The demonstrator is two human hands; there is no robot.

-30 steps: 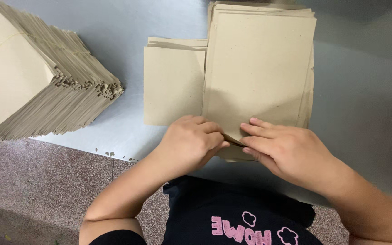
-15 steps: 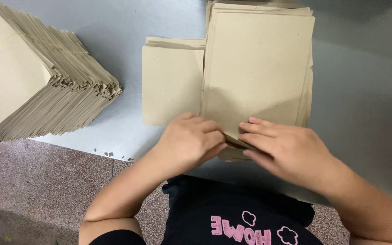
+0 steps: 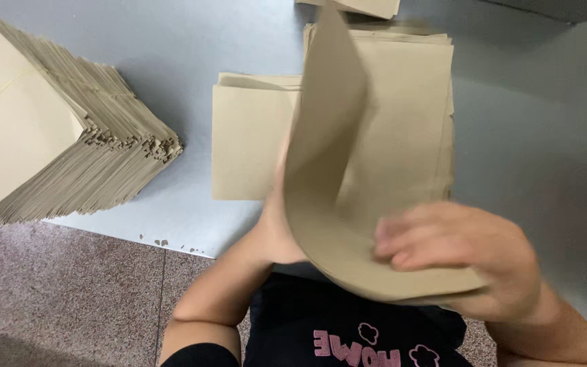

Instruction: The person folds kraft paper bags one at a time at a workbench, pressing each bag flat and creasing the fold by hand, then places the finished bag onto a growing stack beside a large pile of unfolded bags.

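Lifting one brown paper sheet (image 3: 334, 170) off the stack beneath it (image 3: 409, 122), our left hand (image 3: 276, 234) curls the sheet upward at the counter's near edge; whether that hand is clamped on it we cannot tell, as the sheet hides the fingers. Our right hand (image 3: 456, 251), fingers together, presses the sheet's lower end, seemingly to anchor the bend. We count three further paper lots: a smaller pile (image 3: 249, 143) just beside, a large fanned stack (image 3: 56, 136) at the counter's (image 3: 185, 47) left edge, and another pile's corner (image 3: 368, 7) at the far edge.
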